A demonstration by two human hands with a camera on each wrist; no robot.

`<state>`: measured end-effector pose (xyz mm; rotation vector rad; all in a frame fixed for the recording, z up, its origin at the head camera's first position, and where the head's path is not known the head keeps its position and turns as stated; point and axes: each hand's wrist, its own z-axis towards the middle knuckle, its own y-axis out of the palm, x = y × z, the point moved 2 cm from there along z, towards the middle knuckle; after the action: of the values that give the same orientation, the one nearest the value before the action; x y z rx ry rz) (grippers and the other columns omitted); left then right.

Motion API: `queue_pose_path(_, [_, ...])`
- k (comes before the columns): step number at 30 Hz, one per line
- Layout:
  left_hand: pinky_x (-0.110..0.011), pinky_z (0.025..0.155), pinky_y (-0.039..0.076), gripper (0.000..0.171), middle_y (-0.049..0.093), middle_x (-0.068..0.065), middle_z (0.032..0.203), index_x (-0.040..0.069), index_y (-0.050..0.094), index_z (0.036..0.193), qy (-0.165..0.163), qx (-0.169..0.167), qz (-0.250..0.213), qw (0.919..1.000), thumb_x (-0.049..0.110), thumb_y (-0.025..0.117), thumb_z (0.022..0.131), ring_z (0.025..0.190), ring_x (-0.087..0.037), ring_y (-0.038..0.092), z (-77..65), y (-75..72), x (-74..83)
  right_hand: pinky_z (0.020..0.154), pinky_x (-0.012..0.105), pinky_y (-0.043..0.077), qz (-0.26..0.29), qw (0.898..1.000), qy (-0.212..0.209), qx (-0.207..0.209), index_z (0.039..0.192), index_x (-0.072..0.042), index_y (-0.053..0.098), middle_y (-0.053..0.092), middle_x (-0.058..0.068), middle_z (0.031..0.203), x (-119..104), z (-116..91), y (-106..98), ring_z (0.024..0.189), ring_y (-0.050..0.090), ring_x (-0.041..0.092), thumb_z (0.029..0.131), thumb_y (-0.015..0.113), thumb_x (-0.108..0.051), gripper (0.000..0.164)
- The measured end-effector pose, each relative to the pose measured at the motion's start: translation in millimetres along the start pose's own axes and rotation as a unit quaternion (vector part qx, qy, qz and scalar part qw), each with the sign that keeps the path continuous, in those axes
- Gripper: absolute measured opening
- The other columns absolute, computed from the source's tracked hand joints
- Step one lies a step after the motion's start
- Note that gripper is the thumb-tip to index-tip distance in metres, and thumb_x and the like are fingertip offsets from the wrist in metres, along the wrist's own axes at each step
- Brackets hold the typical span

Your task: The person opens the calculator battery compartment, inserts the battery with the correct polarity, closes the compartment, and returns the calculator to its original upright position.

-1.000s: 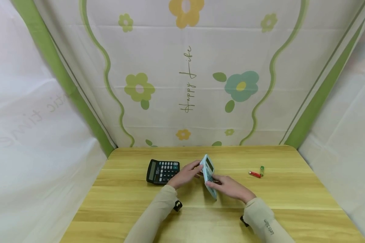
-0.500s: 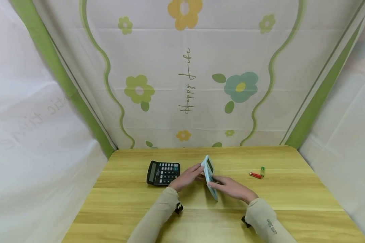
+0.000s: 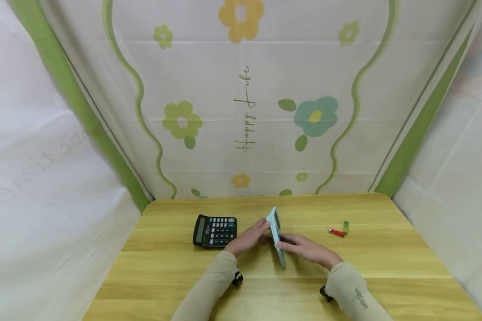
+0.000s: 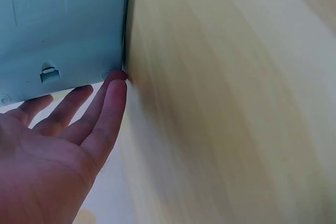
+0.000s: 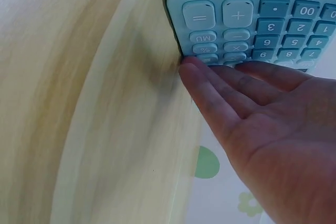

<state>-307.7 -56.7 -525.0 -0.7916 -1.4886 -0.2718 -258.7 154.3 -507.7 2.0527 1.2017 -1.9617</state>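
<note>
In the head view, a light blue calculator (image 3: 276,232) stands on its long edge on the table, seen nearly edge-on between the hands. My left hand (image 3: 247,238) holds it from the back side, toward its far end. In the left wrist view, the calculator's plain back (image 4: 63,35) shows a small latch, and the left fingers (image 4: 107,114) reach its edge. My right hand (image 3: 307,249) holds it from the keypad side, thumb at the upper edge. Right fingers (image 5: 210,90) meet the keypad face (image 5: 252,30) and hide part of it in the right wrist view.
A black calculator (image 3: 217,232) lies face up left of the left hand. To the right, a red battery (image 3: 336,232) and a green battery (image 3: 346,228) lie close together on the wooden table (image 3: 365,267). Printed fabric (image 3: 225,89) encloses the back and sides.
The light blue calculator has tilted slightly, so less of its keypad face shows in the head view. Both hands stay on it with little movement. The other things lie where they were.
</note>
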Motion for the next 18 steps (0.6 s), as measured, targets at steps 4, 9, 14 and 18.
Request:
queue_pose_path(4, [-0.045, 0.097, 0.047, 0.057, 0.042, -0.003, 0.147, 0.036, 0.027, 0.149, -0.006, 0.01, -0.003, 0.9999, 0.062, 0.026, 0.098, 0.113, -0.03, 0.059, 1.8, 3.1, 1.8, 0.109, 0.062, 0.027, -0.011, 1.0, -0.005, 0.001, 0.15, -0.005, 0.03, 0.035, 0.019, 0.15, -0.4, -1.3, -0.8, 0.138, 0.03, 0.04, 0.099, 0.042, -0.05, 0.069])
queue_pose_path(9, [-0.043, 0.093, 0.05, 0.056, 0.047, -0.003, 0.143, 0.033, 0.034, 0.146, -0.011, 0.011, 0.001, 0.9999, 0.061, 0.027, 0.098, 0.111, -0.031, 0.06, 4.3, 8.7, 4.8, 0.106, 0.061, 0.033, -0.022, 1.0, 0.001, 0.009, 0.152, -0.008, 0.026, 0.04, 0.02, 0.147, -1.2, -5.3, -3.0, 0.133, 0.039, 0.038, 0.098, 0.044, -0.051, 0.07])
queue_pose_path(14, [-0.043, 0.092, 0.05, 0.053, 0.049, 0.0, 0.141, 0.036, 0.037, 0.144, -0.016, 0.019, 0.0, 0.9997, 0.061, 0.027, 0.098, 0.114, -0.029, 0.059, 3.8, 10.8, 5.5, 0.1, 0.054, 0.043, 0.043, 0.999, -0.002, -0.018, 0.156, -0.019, 0.01, 0.033, 0.024, 0.149, -2.3, -7.4, -3.7, 0.131, 0.042, 0.037, 0.1, 0.044, -0.045, 0.07])
queue_pose_path(18, [-0.043, 0.093, 0.05, 0.051, 0.05, 0.002, 0.14, 0.04, 0.037, 0.142, -0.019, 0.022, 0.002, 0.9996, 0.063, 0.028, 0.097, 0.115, -0.027, 0.059, 2.8, 10.2, 6.1, 0.098, 0.052, 0.046, 0.084, 0.996, -0.004, -0.041, 0.156, -0.022, 0.006, 0.025, 0.026, 0.153, -5.0, -8.4, -4.4, 0.133, 0.04, 0.038, 0.101, 0.043, -0.043, 0.069])
